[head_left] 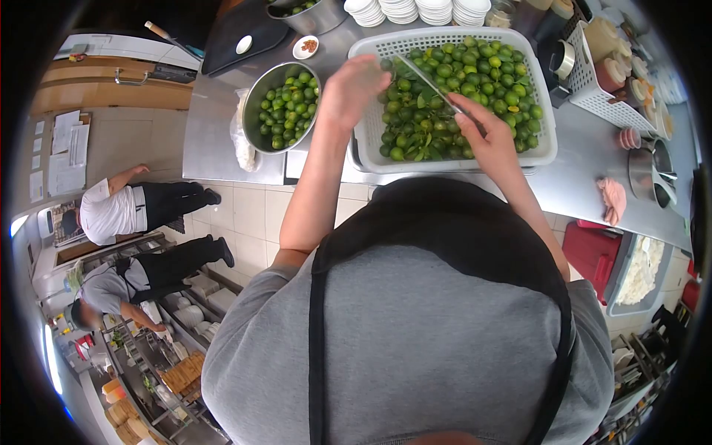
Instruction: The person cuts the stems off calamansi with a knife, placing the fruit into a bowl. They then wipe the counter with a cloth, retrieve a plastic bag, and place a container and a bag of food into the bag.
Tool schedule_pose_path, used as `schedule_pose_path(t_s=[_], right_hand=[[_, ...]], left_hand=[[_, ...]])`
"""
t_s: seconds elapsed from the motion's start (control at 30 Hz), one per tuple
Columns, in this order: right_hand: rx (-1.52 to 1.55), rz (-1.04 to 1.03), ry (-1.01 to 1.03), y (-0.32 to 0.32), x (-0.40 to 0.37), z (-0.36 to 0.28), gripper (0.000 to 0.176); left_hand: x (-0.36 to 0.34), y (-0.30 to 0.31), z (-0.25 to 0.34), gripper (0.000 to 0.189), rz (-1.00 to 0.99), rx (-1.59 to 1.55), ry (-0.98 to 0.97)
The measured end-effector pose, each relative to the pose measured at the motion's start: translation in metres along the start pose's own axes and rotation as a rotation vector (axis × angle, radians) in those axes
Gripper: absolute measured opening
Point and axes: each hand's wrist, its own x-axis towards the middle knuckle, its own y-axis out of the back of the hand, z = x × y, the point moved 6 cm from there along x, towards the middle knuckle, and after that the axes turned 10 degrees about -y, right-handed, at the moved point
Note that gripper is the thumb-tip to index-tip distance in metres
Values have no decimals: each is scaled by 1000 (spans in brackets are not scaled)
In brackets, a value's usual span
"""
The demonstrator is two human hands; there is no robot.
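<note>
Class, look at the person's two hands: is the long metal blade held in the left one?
No, the right hand holds the blade, which reaches out over the limes in the basket.

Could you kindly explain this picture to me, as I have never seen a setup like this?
There is no robot here: these are a person's own bare hands. The one picture comes from a camera worn on the person's head, looking forward and down.

On the metal counter is a white plastic basket of small green citrus fruits, some with leaves. To its left is a metal bowl of similar fruits; beyond are stacked white dishes.

The right hand holds a long, thin metal tool over the basket. The left hand, blurred, is at the basket's left side; I cannot tell whether it holds anything.
</note>
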Motion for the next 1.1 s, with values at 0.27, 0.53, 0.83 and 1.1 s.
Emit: schedule_pose_path(t_s=[0.27,0.53,0.83,1.1], right_hand=[[60,24,-90,2,4,3,28],[3,49,-144,13,6,6,28],[62,-39,-127,-4,5,-1,29],[59,10,-172,10,3,7,29]], left_hand=[[-21,-19,-50,29,-384,1834,-202],[-29,9,98,30,41,1832,-420],[-3,-31,1,23,-305,1964,-348],[12,-23,-17,33,-398,1607,-197]])
